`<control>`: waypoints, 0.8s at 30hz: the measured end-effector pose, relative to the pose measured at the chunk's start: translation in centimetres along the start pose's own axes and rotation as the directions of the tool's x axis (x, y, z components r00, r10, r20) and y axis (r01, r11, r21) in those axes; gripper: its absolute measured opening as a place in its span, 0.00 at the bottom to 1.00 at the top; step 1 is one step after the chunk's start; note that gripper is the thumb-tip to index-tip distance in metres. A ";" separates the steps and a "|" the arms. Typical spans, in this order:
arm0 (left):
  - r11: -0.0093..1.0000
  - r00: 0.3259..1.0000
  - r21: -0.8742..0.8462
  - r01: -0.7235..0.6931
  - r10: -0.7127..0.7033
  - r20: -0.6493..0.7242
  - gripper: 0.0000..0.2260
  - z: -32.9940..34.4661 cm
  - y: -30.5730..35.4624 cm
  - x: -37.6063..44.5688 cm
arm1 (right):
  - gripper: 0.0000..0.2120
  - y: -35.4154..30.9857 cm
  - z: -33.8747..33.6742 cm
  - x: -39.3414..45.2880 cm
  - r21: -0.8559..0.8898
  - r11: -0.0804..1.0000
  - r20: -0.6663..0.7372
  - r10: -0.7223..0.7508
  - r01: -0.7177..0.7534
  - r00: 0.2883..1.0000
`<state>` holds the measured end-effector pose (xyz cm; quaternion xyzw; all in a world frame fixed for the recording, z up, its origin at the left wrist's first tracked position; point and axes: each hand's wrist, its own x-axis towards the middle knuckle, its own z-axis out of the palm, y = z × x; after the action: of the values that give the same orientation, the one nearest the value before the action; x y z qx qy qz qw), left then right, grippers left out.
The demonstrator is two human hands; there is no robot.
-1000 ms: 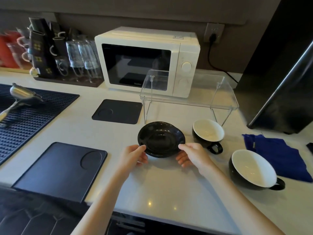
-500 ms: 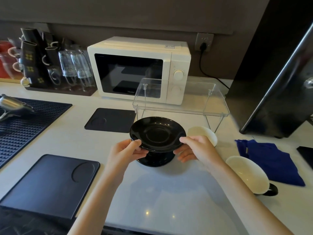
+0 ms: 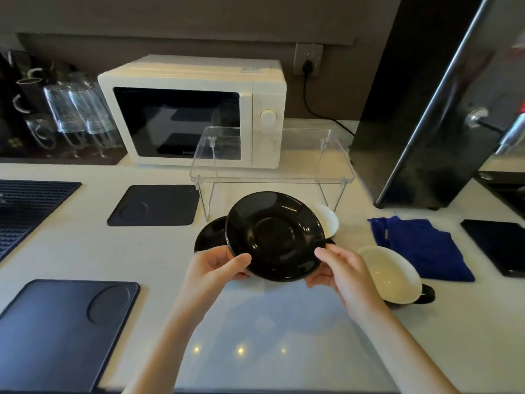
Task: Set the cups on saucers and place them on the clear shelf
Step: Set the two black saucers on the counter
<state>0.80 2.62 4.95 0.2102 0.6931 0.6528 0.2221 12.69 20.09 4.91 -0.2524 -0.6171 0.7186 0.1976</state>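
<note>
A glossy black saucer (image 3: 275,236) is held in the air over the counter, tilted toward me. My left hand (image 3: 216,265) grips its left rim and my right hand (image 3: 336,268) its right rim. A second black saucer (image 3: 208,234) lies on the counter below, mostly hidden behind the raised one. Two black cups with white insides stand to the right: the far cup (image 3: 329,220) is partly hidden by the saucer, the near cup (image 3: 390,275) sits beside my right wrist. The clear shelf (image 3: 272,173) stands on legs just beyond, with nothing on it.
A white microwave (image 3: 193,112) stands behind the shelf. A blue cloth (image 3: 423,247) lies at the right, a black appliance (image 3: 426,123) beyond it. Dark mats (image 3: 154,206) (image 3: 62,328) lie at the left. Glasses and mugs (image 3: 74,115) stand at the back left.
Both hands lifted the top saucer off the one beneath it, raised it and shifted it right; the lower saucer now shows at the left. The camera moved closer.
</note>
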 end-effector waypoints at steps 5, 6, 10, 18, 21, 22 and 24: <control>0.997 0.999 0.055 0.051 -0.051 0.000 0.15 0.9 -1.7 0.3 | 0.11 2.1 -2.6 -2.7 -0.021 0.999 -0.060 0.047 -0.048 0.997; 0.995 0.998 0.083 0.055 -0.056 0.008 0.14 1.2 -2.0 0.3 | 0.11 2.5 -3.1 -3.2 -0.025 0.998 -0.059 0.061 -0.062 0.996; 0.982 0.997 0.188 0.031 -0.043 0.058 0.13 2.1 -3.5 -0.5 | 0.11 3.9 -4.8 -5.4 -0.064 0.991 -0.028 0.118 -0.120 0.993; 0.941 0.985 0.326 0.087 -0.131 0.116 0.13 3.5 -6.4 -1.8 | 0.11 4.8 -7.2 -7.8 -0.166 0.968 -0.040 0.182 -0.186 0.983; 0.921 0.987 0.383 0.070 -0.120 0.109 0.14 3.7 -7.0 -1.8 | 0.11 5.0 -7.5 -7.9 -0.175 0.960 -0.048 0.215 -0.220 0.975; 0.912 0.988 0.406 0.056 -0.110 0.111 0.14 3.7 -7.1 -1.8 | 0.11 5.0 -7.5 -7.9 -0.174 0.957 -0.052 0.226 -0.231 0.973; 0.891 0.989 0.453 0.035 -0.094 0.110 0.14 3.8 -7.0 -1.8 | 0.11 5.1 -7.4 -7.9 -0.168 0.955 -0.061 0.237 -0.244 0.970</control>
<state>4.42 4.24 -2.15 0.2744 0.8161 0.4520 0.2333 23.55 20.38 0.04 -0.3562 -0.6381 0.6755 0.0982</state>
